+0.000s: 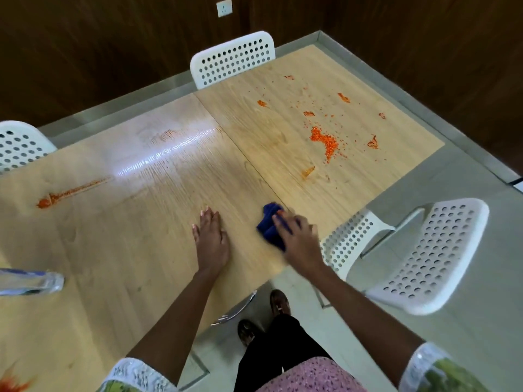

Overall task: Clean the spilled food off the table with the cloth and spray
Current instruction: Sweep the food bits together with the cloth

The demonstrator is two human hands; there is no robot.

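- The blue cloth (271,225) lies bunched on the wooden table (135,250), near the table's front edge and just on the near side of the seam between the two tabletop panels.
- The right hand (297,239) rests on top of the cloth with its fingers curled over the fabric, gripping it against the surface. The hand is motion-blurred, so the exact finger positions cannot be resolved.
- The main spill (325,142), a heap of orange grains with scattered specks and smears around it, lies beyond the seam, ahead of the cloth and to its right. It is well apart from the fingers.
- The heap's long axis runs roughly away from the person, toward the far edge.
- The right hand is the nearer hand to this spill. Judgement: the next stroke needs to carry the cloth forward and rightward across the seam.
- The left hand (210,239) lies flat on the table just left of the cloth, fingers straight and together, holding nothing.
- A second orange streak (68,192) lies far to the left, nearer the left hand's side.
- The spray bottle (31,281) lies on its side at the left edge of view, untouched.
- White perforated chairs (424,256) stand around the table.
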